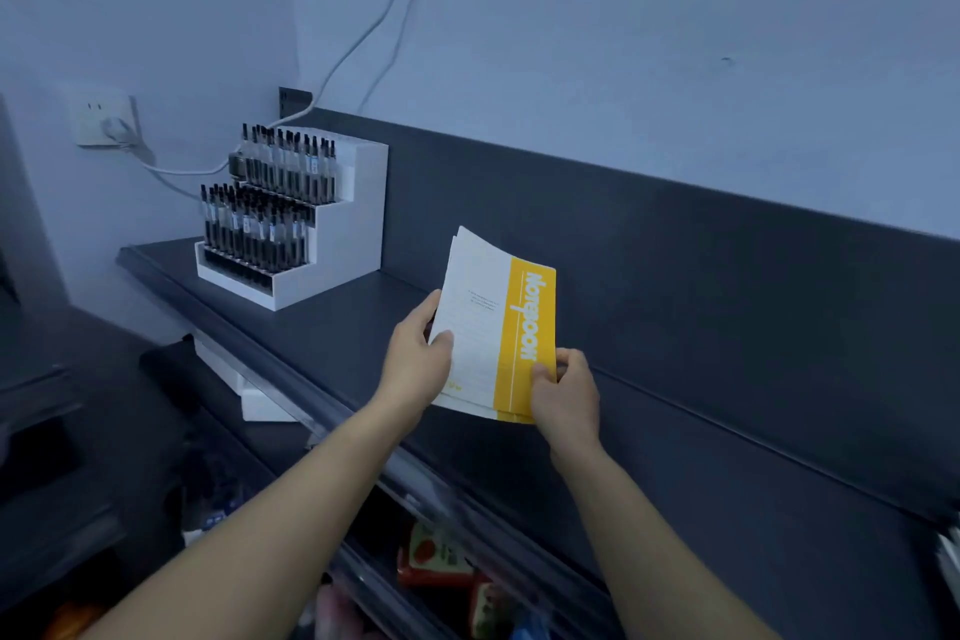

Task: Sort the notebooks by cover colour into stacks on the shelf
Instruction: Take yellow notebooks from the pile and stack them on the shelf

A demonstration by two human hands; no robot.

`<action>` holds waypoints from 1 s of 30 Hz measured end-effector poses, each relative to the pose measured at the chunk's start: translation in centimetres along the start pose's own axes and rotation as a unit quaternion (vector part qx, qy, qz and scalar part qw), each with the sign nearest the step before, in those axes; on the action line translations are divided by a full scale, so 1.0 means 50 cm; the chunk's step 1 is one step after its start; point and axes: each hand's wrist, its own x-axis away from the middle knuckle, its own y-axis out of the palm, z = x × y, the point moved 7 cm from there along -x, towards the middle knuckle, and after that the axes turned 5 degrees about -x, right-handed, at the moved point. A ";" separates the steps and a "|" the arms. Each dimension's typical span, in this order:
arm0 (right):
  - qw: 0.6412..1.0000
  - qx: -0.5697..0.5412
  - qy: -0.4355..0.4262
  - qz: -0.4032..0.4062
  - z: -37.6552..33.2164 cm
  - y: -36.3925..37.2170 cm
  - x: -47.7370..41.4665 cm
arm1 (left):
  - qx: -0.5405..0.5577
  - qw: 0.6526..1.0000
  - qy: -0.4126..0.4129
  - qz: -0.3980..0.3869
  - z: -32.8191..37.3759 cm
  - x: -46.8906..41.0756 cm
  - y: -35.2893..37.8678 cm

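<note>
Dark grey shelf with raised back panel runs along pale wall. White stepped display stand of black pens at shelf's left end, well apart from hands. Thin stack of white-and-yellow notebooks held tilted above shelf middle. Left hand grips stack's left edge; right hand pinches yellow spine corner. Shelf surface around stack bare.
</note>
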 end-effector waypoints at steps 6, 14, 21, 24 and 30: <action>0.997 0.031 -0.059 0.039 0.001 -0.139 0.074 | 0.001 1.000 0.001 -0.025 0.056 0.120 0.085; 0.986 0.082 -0.115 0.085 -0.005 -0.280 0.162 | -0.030 0.998 0.034 -0.050 0.113 0.214 0.157; 0.977 0.119 -0.120 0.132 0.001 -0.398 0.253 | -0.027 0.992 0.079 -0.095 0.151 0.292 0.228; 0.973 0.138 -0.102 0.152 0.015 -0.451 0.289 | -0.020 0.990 0.075 -0.117 0.157 0.328 0.269; 0.966 0.175 -0.080 0.175 0.034 -0.558 0.343 | -0.021 0.984 0.087 -0.154 0.181 0.388 0.352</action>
